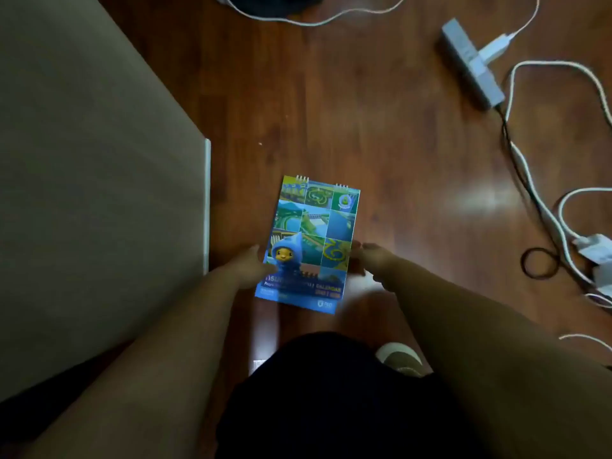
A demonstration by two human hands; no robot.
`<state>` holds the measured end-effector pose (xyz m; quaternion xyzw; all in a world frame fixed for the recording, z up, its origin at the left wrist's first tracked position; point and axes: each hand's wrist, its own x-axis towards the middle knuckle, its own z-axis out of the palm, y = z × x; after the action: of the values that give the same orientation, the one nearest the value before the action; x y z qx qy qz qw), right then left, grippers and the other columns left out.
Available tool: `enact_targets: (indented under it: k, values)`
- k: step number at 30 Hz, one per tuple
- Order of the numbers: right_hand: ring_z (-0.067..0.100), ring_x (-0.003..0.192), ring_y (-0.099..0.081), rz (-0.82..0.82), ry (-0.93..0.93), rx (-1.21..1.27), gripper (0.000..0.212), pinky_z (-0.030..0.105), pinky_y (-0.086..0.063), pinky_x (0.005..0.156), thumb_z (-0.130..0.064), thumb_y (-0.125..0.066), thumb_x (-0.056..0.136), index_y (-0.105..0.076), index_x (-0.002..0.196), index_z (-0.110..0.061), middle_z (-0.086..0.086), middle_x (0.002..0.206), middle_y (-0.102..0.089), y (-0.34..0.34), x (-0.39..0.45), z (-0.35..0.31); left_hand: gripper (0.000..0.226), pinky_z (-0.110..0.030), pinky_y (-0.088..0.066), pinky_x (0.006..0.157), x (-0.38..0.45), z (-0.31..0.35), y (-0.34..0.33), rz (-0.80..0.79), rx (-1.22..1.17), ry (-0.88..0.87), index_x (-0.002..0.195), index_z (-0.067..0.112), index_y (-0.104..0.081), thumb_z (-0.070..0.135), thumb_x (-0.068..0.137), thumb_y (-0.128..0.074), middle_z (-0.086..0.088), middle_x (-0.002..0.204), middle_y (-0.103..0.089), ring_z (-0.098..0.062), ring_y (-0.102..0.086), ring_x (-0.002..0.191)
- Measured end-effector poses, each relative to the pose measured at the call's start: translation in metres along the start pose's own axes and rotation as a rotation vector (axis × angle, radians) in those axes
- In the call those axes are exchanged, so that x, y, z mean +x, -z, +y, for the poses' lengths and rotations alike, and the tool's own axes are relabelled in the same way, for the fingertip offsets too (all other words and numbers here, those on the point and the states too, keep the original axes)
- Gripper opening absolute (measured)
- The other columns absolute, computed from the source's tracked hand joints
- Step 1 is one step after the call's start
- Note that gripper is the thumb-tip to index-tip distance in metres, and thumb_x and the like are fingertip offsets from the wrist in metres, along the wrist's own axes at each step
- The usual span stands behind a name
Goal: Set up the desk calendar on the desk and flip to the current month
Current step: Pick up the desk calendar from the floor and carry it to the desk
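A blue and green desk calendar with wire rings along its far edge is held flat above the wooden floor, cover up, showing a cartoon figure in a blue hood. My left hand grips its left edge, thumb on the cover. My right hand holds the right edge, fingers partly behind the calendar. Both arms reach down from the bottom of the view. The grey desk top lies to the left, its corner beside the calendar.
A grey power strip with white plugs lies at the far right. White and black cables trail over the wooden floor on the right. A shoe and dark clothing show below.
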<state>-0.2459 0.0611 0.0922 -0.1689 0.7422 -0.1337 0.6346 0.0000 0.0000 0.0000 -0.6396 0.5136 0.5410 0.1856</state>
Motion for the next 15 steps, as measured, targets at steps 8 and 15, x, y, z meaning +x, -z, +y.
enact_targets:
  k: [8,15]
  values:
    - [0.016,0.059,-0.042,0.016,-0.177,0.244,0.004,0.029,-0.027,0.055,-0.019,-0.058,0.090,-0.059,0.092,-0.016,0.003,0.076,-0.055,-0.019,0.047,0.034,0.052,-0.035,-0.042,0.085,-0.003,0.020,-0.021,-0.001,-0.482,0.120,0.129,0.011,-0.047,0.030,0.086,-0.071,-0.009,0.128,-0.055,-0.028,-0.055,0.109]
    - [0.020,0.061,-0.051,0.086,-0.182,0.271,0.010,0.026,-0.041,0.054,-0.007,-0.060,0.087,-0.059,0.077,-0.009,0.010,0.079,-0.056,0.019,0.019,0.018,0.005,-0.028,-0.043,0.068,-0.059,0.064,-0.007,0.111,-0.304,-0.070,0.094,0.006,-0.064,0.010,0.093,-0.063,-0.011,0.082,-0.062,-0.021,-0.057,0.076]
